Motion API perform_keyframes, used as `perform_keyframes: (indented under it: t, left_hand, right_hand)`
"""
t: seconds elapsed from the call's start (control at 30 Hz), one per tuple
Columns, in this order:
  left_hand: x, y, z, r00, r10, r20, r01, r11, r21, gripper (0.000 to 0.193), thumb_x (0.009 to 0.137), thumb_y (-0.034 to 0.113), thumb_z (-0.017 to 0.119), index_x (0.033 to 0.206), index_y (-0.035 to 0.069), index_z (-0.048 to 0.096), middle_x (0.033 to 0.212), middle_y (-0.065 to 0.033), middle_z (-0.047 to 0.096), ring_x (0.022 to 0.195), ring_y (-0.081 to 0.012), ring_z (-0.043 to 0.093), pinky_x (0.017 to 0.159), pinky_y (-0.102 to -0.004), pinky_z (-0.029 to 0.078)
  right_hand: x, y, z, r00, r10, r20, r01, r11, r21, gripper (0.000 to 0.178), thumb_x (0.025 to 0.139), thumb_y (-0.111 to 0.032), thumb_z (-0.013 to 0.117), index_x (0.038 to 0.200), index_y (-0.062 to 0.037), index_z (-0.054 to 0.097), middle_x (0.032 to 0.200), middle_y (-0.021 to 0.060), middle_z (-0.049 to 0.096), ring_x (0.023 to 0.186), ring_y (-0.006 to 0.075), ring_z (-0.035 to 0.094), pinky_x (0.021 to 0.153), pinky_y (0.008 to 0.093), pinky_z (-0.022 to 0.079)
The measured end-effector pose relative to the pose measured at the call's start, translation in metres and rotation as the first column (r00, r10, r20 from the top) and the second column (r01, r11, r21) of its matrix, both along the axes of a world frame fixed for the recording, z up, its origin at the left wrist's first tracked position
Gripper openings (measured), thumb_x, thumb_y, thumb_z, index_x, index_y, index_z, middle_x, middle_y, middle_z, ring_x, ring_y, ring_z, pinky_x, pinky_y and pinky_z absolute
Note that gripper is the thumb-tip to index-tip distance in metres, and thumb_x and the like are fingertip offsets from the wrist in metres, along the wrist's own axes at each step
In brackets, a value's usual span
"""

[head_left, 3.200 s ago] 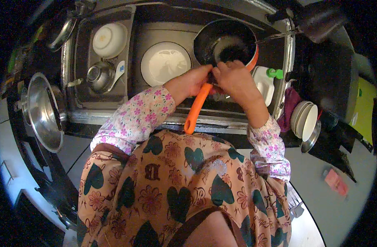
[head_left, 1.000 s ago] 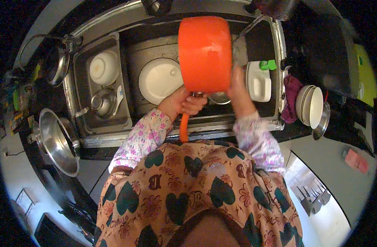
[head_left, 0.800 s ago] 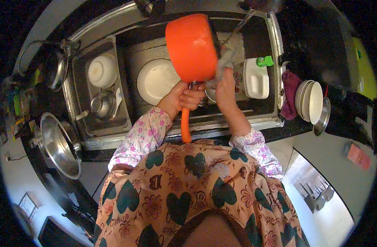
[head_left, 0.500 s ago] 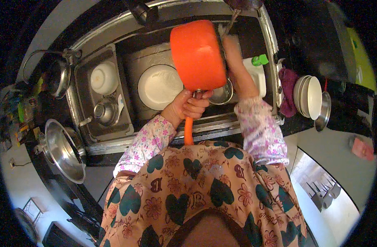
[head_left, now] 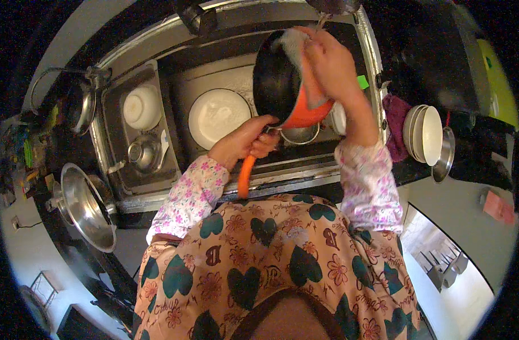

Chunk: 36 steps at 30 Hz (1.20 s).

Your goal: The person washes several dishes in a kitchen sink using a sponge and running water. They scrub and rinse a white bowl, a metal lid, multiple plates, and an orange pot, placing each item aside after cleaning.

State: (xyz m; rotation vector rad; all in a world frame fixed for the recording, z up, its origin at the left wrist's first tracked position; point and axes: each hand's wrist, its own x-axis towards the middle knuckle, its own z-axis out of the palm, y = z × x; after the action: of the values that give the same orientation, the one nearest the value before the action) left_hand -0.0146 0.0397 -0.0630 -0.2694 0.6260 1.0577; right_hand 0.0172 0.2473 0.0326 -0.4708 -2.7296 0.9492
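Observation:
An orange saucepan (head_left: 313, 110) with a black inside (head_left: 273, 79) is tilted over the large sink basin, its opening turned to the left. My left hand (head_left: 247, 141) is closed round the handle (head_left: 247, 177) close to the pan body. At the pan's far right side my right hand (head_left: 333, 65) presses a pale greyish cloth (head_left: 296, 48) against the rim and wall. Its fingertips are partly hidden. Below the pan in the basin lie a white dish (head_left: 218, 119) and a metal bowl (head_left: 302, 135), the bowl partly covered.
A thin stream from the tap (head_left: 323, 21) reaches the far rim. The left basin (head_left: 171, 107) holds a white bowl (head_left: 141, 107) and a metal bowl (head_left: 143, 154). Stacked white bowls (head_left: 426, 136) and a purple cloth (head_left: 394, 124) stand right; a steel basin (head_left: 81, 207) left.
The saucepan has turned from showing its orange outside to showing its black inside. My right hand has come from behind it onto its rim; the handle end has swung left.

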Motion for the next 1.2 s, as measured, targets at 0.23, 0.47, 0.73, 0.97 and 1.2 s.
perform_keyframes:
  t: [0.23,0.47,0.73,0.97,1.2]
  left_hand:
    - [-0.003,-0.021,0.042,0.939,-0.12,-0.323,0.13,0.992,0.009,0.025,0.088,0.029,0.047,0.072,0.01,0.044,0.043,0.0044,0.027,0.031,-0.0053,0.022,0.03,-0.0224,0.014]
    - [-0.032,0.0,0.043,0.477,-0.223,-0.85,0.113,0.975,-0.192,0.03,0.089,0.028,0.044,0.077,0.001,0.05,0.047,-0.0107,0.048,0.034,-0.0209,0.046,0.031,-0.034,0.032]
    - [-0.041,-0.015,0.039,-0.581,-0.375,-0.722,-0.177,0.924,-0.338,0.03,0.083,0.026,0.053,0.095,-0.001,0.049,0.068,-0.0233,0.061,0.063,-0.0391,0.061,0.058,-0.0482,0.049]
    - [-0.018,-0.023,0.052,-0.636,-0.361,-0.682,-0.096,0.914,-0.394,0.036,0.078,0.022,0.06,0.103,0.003,0.042,0.067,-0.0206,0.061,0.06,-0.0386,0.06,0.053,-0.0475,0.048]
    - [-0.006,-0.048,0.025,0.65,0.042,-0.758,-0.066,0.998,-0.002,0.032,0.087,0.026,0.056,0.108,0.004,0.044,0.059,-0.0045,0.051,0.049,-0.0146,0.052,0.04,-0.0259,0.04]
  right_hand:
    - [0.056,-0.007,-0.026,0.943,-0.231,-0.241,-0.267,-0.088,-0.96,0.049,0.087,-0.035,0.051,0.126,-0.0053,0.046,0.126,0.0101,0.049,0.117,0.0246,0.047,0.103,0.0381,0.034]
    - [0.061,-0.08,-0.096,0.91,-0.41,-0.059,-0.358,-0.708,-0.608,0.047,0.089,-0.037,0.047,0.126,-0.0087,0.047,0.125,0.0098,0.051,0.115,0.0269,0.049,0.102,0.0426,0.035]
    - [0.07,-0.054,-0.086,0.814,-0.524,0.25,0.02,-0.405,-0.914,0.054,0.088,-0.045,0.047,0.133,-0.0164,0.036,0.138,0.0064,0.037,0.121,0.0261,0.041,0.099,0.0435,0.035]
    - [0.03,-0.02,-0.089,0.924,-0.205,-0.323,0.257,0.958,0.127,0.05,0.071,0.0,0.057,0.12,-0.0108,0.051,0.118,0.0095,0.055,0.1,0.0243,0.057,0.079,0.0331,0.048]
    - [0.006,0.01,-0.057,0.873,0.107,-0.476,0.034,0.96,0.277,0.045,0.063,0.01,0.055,0.103,-0.0088,0.063,0.099,0.0095,0.064,0.089,0.0269,0.063,0.077,0.0311,0.05]
